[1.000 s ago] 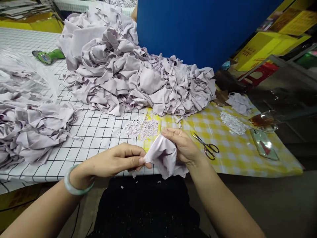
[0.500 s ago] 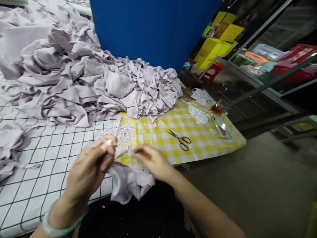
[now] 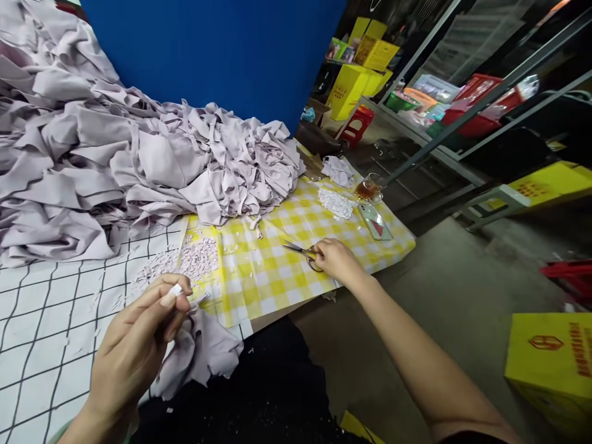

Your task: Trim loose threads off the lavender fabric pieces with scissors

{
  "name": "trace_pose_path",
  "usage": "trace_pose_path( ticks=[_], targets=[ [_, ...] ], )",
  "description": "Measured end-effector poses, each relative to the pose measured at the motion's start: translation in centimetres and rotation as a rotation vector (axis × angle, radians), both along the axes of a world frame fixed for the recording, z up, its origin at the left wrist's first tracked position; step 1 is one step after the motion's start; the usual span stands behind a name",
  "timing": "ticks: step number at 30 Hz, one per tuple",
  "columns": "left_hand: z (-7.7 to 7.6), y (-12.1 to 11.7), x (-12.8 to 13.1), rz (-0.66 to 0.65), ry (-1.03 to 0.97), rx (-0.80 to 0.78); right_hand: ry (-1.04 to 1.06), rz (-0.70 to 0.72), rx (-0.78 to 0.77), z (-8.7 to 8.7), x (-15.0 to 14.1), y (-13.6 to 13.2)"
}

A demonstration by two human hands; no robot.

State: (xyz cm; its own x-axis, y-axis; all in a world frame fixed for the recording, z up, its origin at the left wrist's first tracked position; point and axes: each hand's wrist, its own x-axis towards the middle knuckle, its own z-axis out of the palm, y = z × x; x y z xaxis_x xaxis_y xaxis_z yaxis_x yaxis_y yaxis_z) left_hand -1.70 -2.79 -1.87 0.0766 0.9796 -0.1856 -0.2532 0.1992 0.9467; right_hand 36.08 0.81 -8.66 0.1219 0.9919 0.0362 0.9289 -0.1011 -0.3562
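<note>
My left hand [image 3: 134, 339] pinches a small white piece [image 3: 176, 289] between thumb and fingertips; I cannot tell whether it is a label. Below and behind these fingers hangs a pale mauve cloth [image 3: 203, 348], draped over the table edge and my dark lap. To the right, my right hand [image 3: 337, 258] has its fingers closed on the handles of a pair of scissors [image 3: 298, 248]. The blades point left, low over the yellow checked cover [image 3: 277, 290], and one finger loop shows beneath the fingers. Tiny fabric scraps [image 3: 198, 258] lie scattered between the hands.
A large heap of mauve cloth pieces [image 3: 152, 157] fills the table's back and left. At the right end are a white scrap pile [image 3: 336, 203], a phone [image 3: 374, 222] and a glass cup of brown liquid [image 3: 369, 189]. A blue panel [image 3: 213, 55] stands behind.
My right hand has left the cloth beside my left hand and moved right onto the scissors. My left hand still pinches the white piece. The view has turned to the right.
</note>
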Motion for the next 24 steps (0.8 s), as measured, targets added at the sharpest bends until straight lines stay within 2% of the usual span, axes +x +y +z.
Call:
trace_pose_path(
  ticks=[3, 5, 8, 11, 13, 15, 17, 20, 24],
  targets=[
    [-1.4, 0.0, 0.2, -0.013, -0.003, 0.046, 0.136, -0.028, 0.021, 0.1, -0.1, -0.9],
    [-2.5, -0.1, 0.6, -0.037, 0.001, 0.085, 0.262, -0.019, 0.022, -0.5, -1.9, -1.8],
    [-4.0, -0.2, 1.0, -0.057, 0.019, 0.117, 0.728, -0.038, -0.022, -1.0, -6.8, -3.0],
    [-4.6, -0.2, 1.1, -0.039, 0.035, 0.138, 1.288, -0.079, -0.134, -0.1, -12.0, -3.5],
    [-4.6, -0.3, 0.9, -0.019, 0.049, 0.157, 1.416, -0.024, -0.230, 0.9, -14.8, -3.4],
    [-4.4, -0.5, 0.6, 0.002, 0.082, 0.184, 1.379, 0.068, -0.320, 1.7, -16.8, -3.1],
    [-4.3, -0.6, 0.3, 0.024, 0.141, 0.219, 1.233, 0.152, -0.360, 2.1, -18.2, -2.9],
    [-4.2, -0.6, -0.2, 0.057, 0.255, 0.286, 0.961, 0.255, -0.252, 2.1, -19.2, -2.9],
    [-4.3, -0.6, -0.5, 0.051, 0.335, 0.379, 0.696, 0.486, -0.096, 2.3, -19.1, -3.0]
  ],
)
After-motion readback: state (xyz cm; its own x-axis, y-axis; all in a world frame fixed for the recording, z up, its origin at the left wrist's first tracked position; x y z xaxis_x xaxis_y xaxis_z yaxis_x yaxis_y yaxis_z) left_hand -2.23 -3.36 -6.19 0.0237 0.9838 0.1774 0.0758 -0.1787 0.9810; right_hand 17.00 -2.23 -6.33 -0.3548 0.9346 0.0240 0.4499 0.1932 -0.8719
